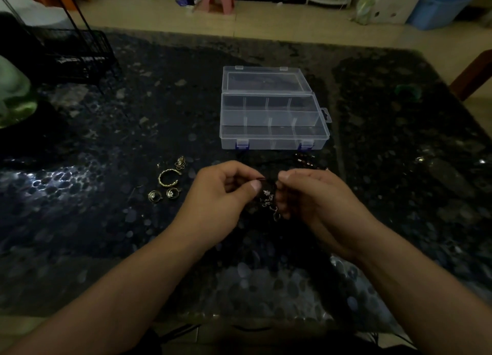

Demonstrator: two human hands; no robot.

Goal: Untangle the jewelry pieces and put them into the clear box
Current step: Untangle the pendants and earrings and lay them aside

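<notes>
Clear box with blue clasps — gold rings — dark pebble-patterned table

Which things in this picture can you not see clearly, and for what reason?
- Tangle of jewelry, head view: dark and small; how many pieces cannot be told.
- Fingers of the left hand and right hand: curled over the tangle, hiding the grip.
- Clear box: contents unreadable in dim light.

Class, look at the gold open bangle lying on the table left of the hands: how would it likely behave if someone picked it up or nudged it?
The gold open bangle keeps a firm C-shape, so it is probably stiff. It looks thin, so likely light. Lying flat on the glossy table, it would probably slide, not roll.
</notes>
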